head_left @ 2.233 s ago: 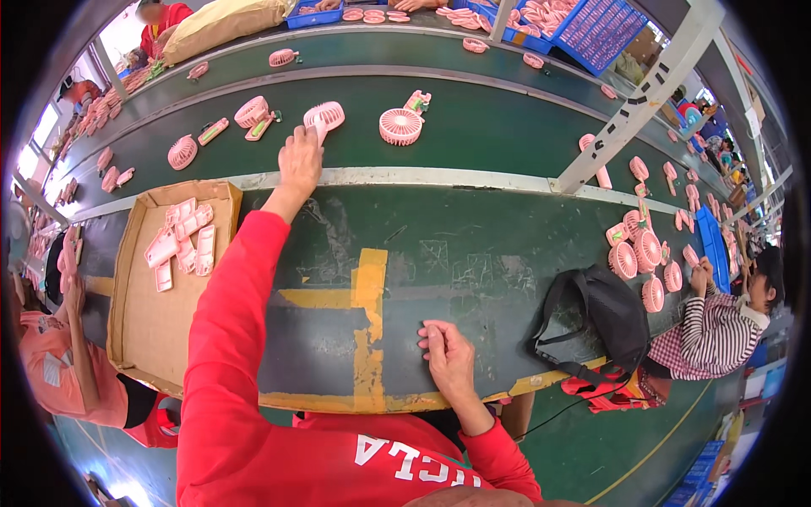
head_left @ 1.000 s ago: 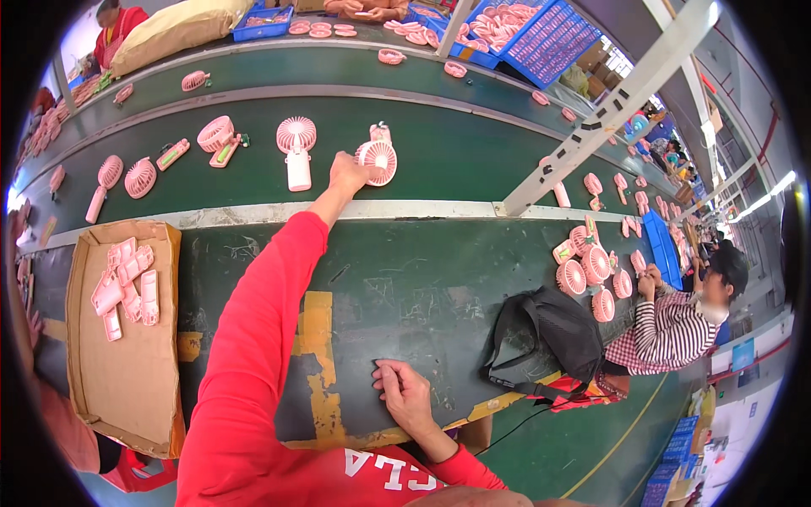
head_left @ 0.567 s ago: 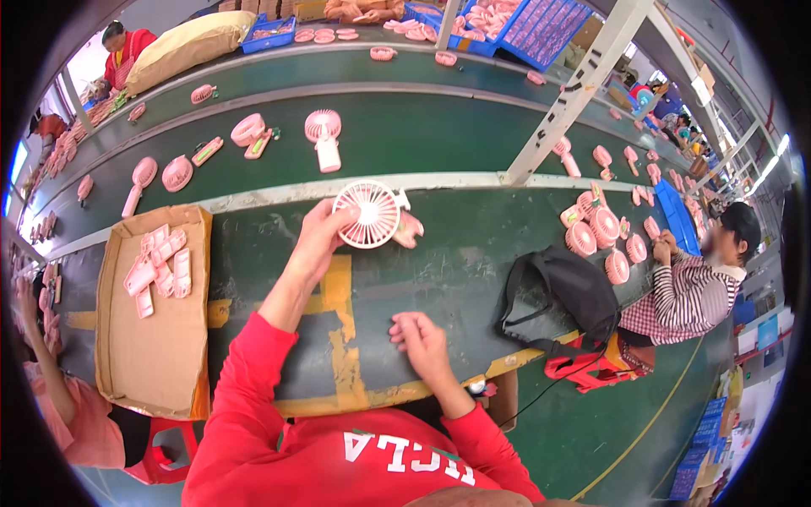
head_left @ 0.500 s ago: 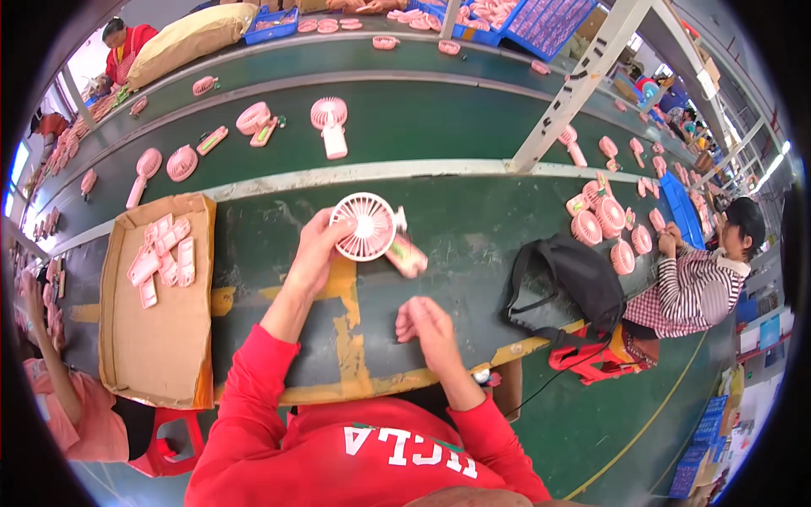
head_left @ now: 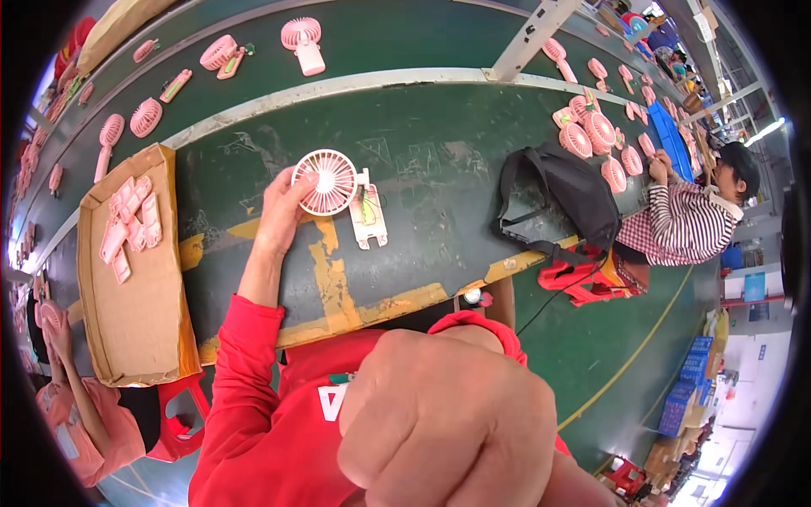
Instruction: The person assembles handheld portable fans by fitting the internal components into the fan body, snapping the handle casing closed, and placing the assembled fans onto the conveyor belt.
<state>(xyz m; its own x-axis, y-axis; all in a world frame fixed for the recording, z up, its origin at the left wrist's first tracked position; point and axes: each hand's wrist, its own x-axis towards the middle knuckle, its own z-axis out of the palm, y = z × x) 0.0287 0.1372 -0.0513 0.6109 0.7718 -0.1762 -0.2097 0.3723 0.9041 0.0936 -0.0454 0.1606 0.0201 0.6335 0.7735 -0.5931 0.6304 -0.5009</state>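
My left hand [head_left: 283,207] pinches the rim of a small pink handheld fan [head_left: 325,182], thumb on the round grille. A pink handle half [head_left: 369,221] with a green circuit board and wires showing in it hangs from the fan's side, close over the dark table. My right hand [head_left: 452,414] is raised large and near the camera, fingers curled into a fist, its knuckles showing. Whatever may be inside the fist is hidden. Left of my left hand, a shallow cardboard tray [head_left: 139,325] holds several pink handle shells [head_left: 129,221].
A black bag [head_left: 568,198] lies on the table [head_left: 439,245] to the right, near a cluster of pink fans [head_left: 598,133]. Beyond a metal rail, fans rest on the green conveyor [head_left: 397,42]. A co-worker in stripes [head_left: 697,215] sits at right, another person [head_left: 80,414] at left.
My right hand has come up from above the table's near edge toward the camera, still closed. The view has shifted; the fan's handle half now shows its open inside and circuit board more fully.
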